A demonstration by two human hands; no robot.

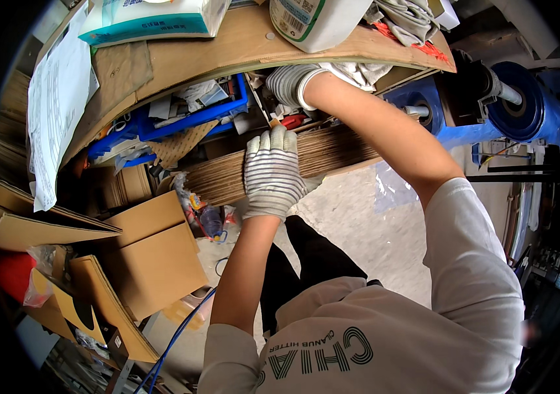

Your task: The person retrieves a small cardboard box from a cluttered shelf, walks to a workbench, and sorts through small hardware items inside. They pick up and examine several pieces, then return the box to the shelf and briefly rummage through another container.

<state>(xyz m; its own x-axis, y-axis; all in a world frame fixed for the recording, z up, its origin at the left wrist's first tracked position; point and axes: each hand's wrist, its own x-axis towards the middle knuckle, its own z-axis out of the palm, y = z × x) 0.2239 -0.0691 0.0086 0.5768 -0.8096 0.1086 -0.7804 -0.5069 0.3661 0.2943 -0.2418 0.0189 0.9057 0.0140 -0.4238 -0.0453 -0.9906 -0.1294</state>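
My left hand [271, 172], in a grey-striped white work glove, lies across a long layered cardboard stack [339, 150] below the tabletop's edge. Its fingers stretch flat over the stack, thumb out to the side. My right hand [290, 85], gloved alike, reaches in under the tabletop [227, 49] above that stack. The tabletop's edge is close to its knuckles, and its fingertips are hidden. Just below it lies a red-handled tool [292, 121]. Left of both hands, blue plastic trays [194, 117] hold papers, scissors and small odds and ends.
On the tabletop stand a tissue pack [152, 26] and a white jug [319, 23]; cloth gloves [405, 20] lie beside them. Cardboard boxes [155, 262] crowd the left floor. A blue film roll [516, 102] sits at right. A blue cable [185, 325] runs at lower left.
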